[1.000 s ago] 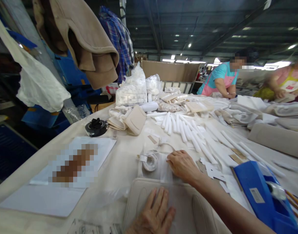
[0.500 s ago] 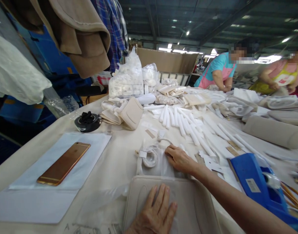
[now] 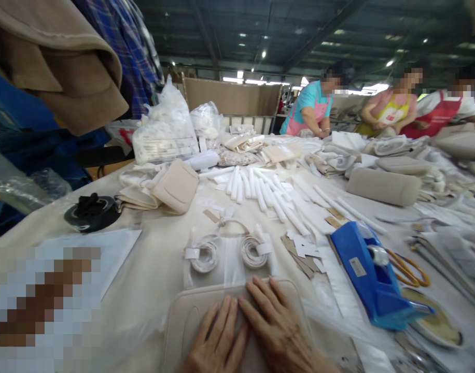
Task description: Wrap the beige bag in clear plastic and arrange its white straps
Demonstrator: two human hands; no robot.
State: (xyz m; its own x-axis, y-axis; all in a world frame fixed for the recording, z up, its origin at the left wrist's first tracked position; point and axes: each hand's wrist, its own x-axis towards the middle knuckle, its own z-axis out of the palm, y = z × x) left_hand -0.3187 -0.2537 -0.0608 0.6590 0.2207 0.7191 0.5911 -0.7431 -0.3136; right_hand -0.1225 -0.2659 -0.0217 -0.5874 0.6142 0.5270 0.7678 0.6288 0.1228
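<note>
A beige bag panel (image 3: pixel 183 321) with rounded corners and stitched curves lies flat at the front of the table. My left hand (image 3: pixel 218 336) rests flat on it, fingers stretched out. Beside it my right hand (image 3: pixel 278 326) also lies flat on the panel, its fingertips near the top edge. Just beyond that edge, a grey-beige piece under clear plastic (image 3: pixel 233 256) carries two coiled straps, a left coil (image 3: pixel 205 256) and a right coil (image 3: pixel 255 251), each with a white paper band. A thin handle loop (image 3: pixel 234 224) sits above them.
At the right stand a blue tape dispenser (image 3: pixel 362 269) and orange-handled scissors (image 3: pixel 408 267). White foam tubes (image 3: pixel 261 189) and folded beige pieces (image 3: pixel 177 186) lie further back. A black roll (image 3: pixel 92 211) and white sheets (image 3: pixel 121 248) are at the left. Several co-workers stand across the table.
My right hand has come back from beside the coiled straps onto the panel, next to my left hand. The right coil now shows. The view has turned to the right.
</note>
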